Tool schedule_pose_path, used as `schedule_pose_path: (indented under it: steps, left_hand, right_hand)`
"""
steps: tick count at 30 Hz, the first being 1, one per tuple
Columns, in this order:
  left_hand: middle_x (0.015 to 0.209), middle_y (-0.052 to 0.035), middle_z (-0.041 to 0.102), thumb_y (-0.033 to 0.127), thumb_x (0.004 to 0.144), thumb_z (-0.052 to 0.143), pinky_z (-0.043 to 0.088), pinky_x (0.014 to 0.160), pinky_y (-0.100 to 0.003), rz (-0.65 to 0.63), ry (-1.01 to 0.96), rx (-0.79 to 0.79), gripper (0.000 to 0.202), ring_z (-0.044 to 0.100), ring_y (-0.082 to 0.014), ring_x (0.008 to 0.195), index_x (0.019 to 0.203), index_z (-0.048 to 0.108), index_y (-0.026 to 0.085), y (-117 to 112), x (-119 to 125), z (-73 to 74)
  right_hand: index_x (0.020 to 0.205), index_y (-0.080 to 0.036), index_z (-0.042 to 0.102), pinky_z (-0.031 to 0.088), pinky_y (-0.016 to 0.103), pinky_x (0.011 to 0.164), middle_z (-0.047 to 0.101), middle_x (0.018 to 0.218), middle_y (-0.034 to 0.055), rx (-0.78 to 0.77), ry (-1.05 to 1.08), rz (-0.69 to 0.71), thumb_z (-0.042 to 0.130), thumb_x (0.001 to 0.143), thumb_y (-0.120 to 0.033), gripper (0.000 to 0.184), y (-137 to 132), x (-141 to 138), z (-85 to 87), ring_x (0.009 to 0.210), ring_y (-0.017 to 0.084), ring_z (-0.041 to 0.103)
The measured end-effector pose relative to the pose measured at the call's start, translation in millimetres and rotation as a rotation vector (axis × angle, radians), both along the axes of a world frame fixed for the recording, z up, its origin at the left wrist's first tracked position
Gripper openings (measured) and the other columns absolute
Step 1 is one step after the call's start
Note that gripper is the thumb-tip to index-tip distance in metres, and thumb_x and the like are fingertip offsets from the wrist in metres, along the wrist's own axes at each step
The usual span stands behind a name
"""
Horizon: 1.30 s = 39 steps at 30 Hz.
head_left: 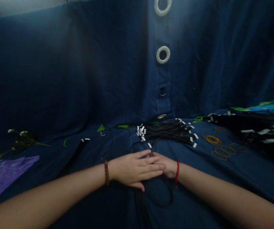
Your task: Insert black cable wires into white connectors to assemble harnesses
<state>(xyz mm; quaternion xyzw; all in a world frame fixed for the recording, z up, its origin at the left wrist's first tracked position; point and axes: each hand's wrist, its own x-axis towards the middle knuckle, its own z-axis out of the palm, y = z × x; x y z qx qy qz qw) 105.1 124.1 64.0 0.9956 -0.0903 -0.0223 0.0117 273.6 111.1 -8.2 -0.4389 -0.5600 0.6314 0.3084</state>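
Note:
My left hand (137, 169) lies across my right hand (166, 166), its fingers stretched out flat and somewhat apart. The left palm hides most of the right fingers, which appear closed around a thin black cord (171, 200). Above the hands the cord comes out by a white tip; below them it hangs in a loop. Several black strands (143, 210) run down from beneath the hands toward the bottom edge. Just beyond lies a bundle of black cords (165, 131) with white ends.
Rubber bands (212, 140) lie at the right, beside a larger heap of black cords (258, 127). Black strands with white tips (76, 152) rest left of centre. A purple cloth (10, 175) and white-flowered sprig (24, 140) are at the left. Behind hangs a blue curtain (117, 63).

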Motion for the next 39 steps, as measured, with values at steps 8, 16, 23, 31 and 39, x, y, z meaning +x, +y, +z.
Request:
schedule_pose_path:
  steps: [8, 16, 23, 31, 39]
  left_hand:
    - [0.128, -0.0124, 0.056, 0.042, 0.08, 0.056, 0.021, 0.109, -0.044, 0.346, -0.425, -0.793, 0.044, 0.046, -0.0267, 0.122, 0.118, 0.059, 0.02, 15.8, -7.1, -22.6]
    - [0.113, -0.0132, 0.063, 0.035, 0.094, 0.022, 0.038, 0.098, -0.04, 0.871, -0.967, -1.209, 0.045, 0.056, -0.0233, 0.109, 0.105, 0.061, 0.015, -56.0, 13.2, -57.0]
    - [0.115, -0.0108, 0.061, 0.036, 0.087, 0.044, 0.032, 0.102, -0.035, 1.11, -1.042, -1.34, 0.032, 0.049, -0.0237, 0.115, 0.1, 0.063, 0.016, -64.7, -5.7, -49.0]
    - [0.105, -0.0117, 0.063, 0.034, 0.079, 0.058, 0.04, 0.084, -0.038, 1.338, -0.742, -1.568, 0.035, 0.058, -0.0224, 0.091, 0.109, 0.056, 0.015, -79.3, -51.1, -21.3]
    - [0.067, 0.0011, 0.055, 0.039, 0.084, 0.052, 0.048, 0.068, -0.034, 1.163, -0.218, -2.062, 0.022, 0.06, -0.0143, 0.063, 0.083, 0.053, 0.017, -150.1, 10.6, -64.4]
  right_hand:
    - [0.099, -0.012, 0.056, 0.049, 0.023, 0.054, 0.058, 0.086, 0.0018, -0.056, 0.209, 0.059, 0.053, 0.089, -0.028, 0.019, 2.1, 5.3, -5.1, 0.064, 0.009, 0.056]
    - [0.092, -0.012, 0.056, 0.043, 0.017, 0.044, 0.055, 0.074, -0.0019, -0.114, 0.441, 0.221, 0.053, 0.09, -0.027, 0.016, -15.2, -6.0, -12.1, 0.052, 0.005, 0.05]
    - [0.092, -0.012, 0.056, 0.044, 0.018, 0.046, 0.056, 0.075, -0.0015, -0.146, 0.467, 0.204, 0.052, 0.09, -0.029, 0.018, -24.0, -16.5, -16.6, 0.053, 0.006, 0.051]
    - [0.099, -0.012, 0.056, 0.049, 0.024, 0.055, 0.059, 0.086, 0.0019, -0.084, 0.395, 0.051, 0.052, 0.09, -0.03, 0.021, -11.5, -15.1, -13.4, 0.064, 0.01, 0.056]
    - [0.105, -0.013, 0.055, 0.05, 0.027, 0.059, 0.059, 0.093, 0.004, -0.105, 0.343, 0.001, 0.05, 0.09, -0.033, 0.025, 8.2, -3.7, -14.4, 0.071, 0.012, 0.058]
